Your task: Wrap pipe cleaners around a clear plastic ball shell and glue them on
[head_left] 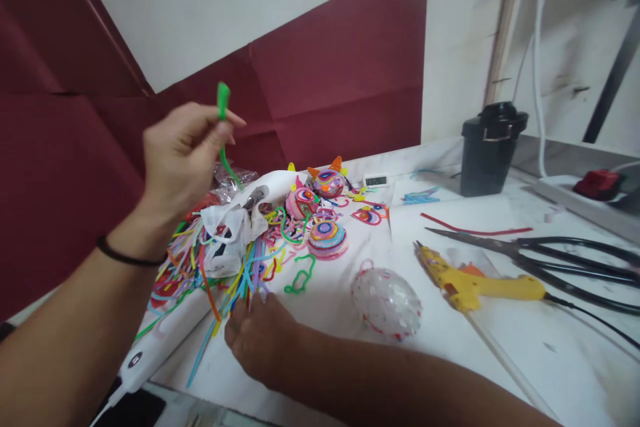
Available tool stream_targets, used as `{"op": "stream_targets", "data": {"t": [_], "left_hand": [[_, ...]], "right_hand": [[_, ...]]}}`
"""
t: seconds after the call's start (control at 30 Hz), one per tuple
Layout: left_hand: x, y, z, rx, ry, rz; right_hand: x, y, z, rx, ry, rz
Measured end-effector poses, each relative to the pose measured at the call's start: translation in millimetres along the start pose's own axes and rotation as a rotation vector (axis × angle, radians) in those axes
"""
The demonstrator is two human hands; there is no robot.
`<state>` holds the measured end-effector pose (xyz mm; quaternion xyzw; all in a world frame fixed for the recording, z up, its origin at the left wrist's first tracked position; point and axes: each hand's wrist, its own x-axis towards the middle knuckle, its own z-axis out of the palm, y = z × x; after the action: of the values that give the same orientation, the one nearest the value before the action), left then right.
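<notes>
My left hand (183,153) is raised above the table, pinching a bent green pipe cleaner (223,100) between thumb and fingers. Lower down, my right hand (260,337) has its fingers curled at the near end of a bundle of coloured pipe cleaners (245,280); the fingertips are partly hidden among them. A loose green squiggle of pipe cleaner (300,277) lies just beyond that hand. To its right rests a clear, egg-shaped plastic ball (387,303) with red specks. Behind are a striped dome (327,240) and two decorated balls, one pink (301,202) and one orange-horned (329,181).
A yellow glue gun (480,283) with its cord lies at the right, beside large black-handled scissors (575,263) and a red pipe cleaner (475,230). A black container (490,153), a small digital display (376,181) and a white power strip (575,197) stand farther back.
</notes>
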<state>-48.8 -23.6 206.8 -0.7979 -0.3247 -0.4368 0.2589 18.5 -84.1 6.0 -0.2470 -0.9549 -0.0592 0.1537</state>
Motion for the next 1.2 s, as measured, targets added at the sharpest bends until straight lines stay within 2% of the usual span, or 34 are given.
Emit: {"op": "stream_targets", "data": {"t": [0.07, 0.17, 0.2, 0.27, 0.33, 0.4, 0.47, 0.5, 0.6, 0.67, 0.77, 0.93, 1.07, 1.2], "left_hand": [[-19, 5, 9.7, 0.104, -0.104, 0.153], [-52, 10, 31.9, 0.124, -0.299, 0.233], [-62, 12, 39.9, 0.110, -0.358, 0.229], [-82, 17, 55.0, 0.089, -0.398, 0.220], [-97, 25, 68.5, 0.033, -0.429, 0.187], [-107, 34, 80.2, 0.001, -0.424, 0.153], [-113, 44, 90.4, -0.008, -0.399, 0.164], [-115, 48, 95.0, -0.006, -0.379, 0.179], [-117, 61, 106.0, 0.031, -0.317, 0.233], [-119, 66, 111.0, 0.062, -0.293, 0.264], [-124, 71, 116.2, 0.069, -0.280, 0.275], [-130, 75, 122.5, 0.039, -0.269, 0.281], [-127, 75, 124.3, 0.055, -0.263, 0.314], [-115, 74, 123.9, 0.089, -0.267, 0.299]], "right_hand": [[-7, 3, -13, 0.025, -0.024, -0.066], [-26, 11, -36, 0.117, -0.058, -0.083], [-33, 15, -44, 0.149, -0.089, -0.028], [-52, 27, -58, 0.200, -0.098, 0.126], [-71, 41, -67, 0.233, -0.023, 0.348], [-91, 58, -70, 0.323, 0.126, 0.573], [-107, 73, -67, 0.523, 0.345, 0.782], [-114, 79, -65, 0.610, 0.464, 0.835], [-125, 90, -54, 0.657, 0.765, 0.831], [-128, 93, -47, 0.513, 0.835, 0.746], [-130, 95, -39, 0.229, 0.763, 0.662], [-134, 96, -38, -0.133, 0.410, 0.769], [-132, 96, -51, -0.220, 0.210, 0.750], [-128, 102, -67, -0.215, 0.156, 0.701]]}}
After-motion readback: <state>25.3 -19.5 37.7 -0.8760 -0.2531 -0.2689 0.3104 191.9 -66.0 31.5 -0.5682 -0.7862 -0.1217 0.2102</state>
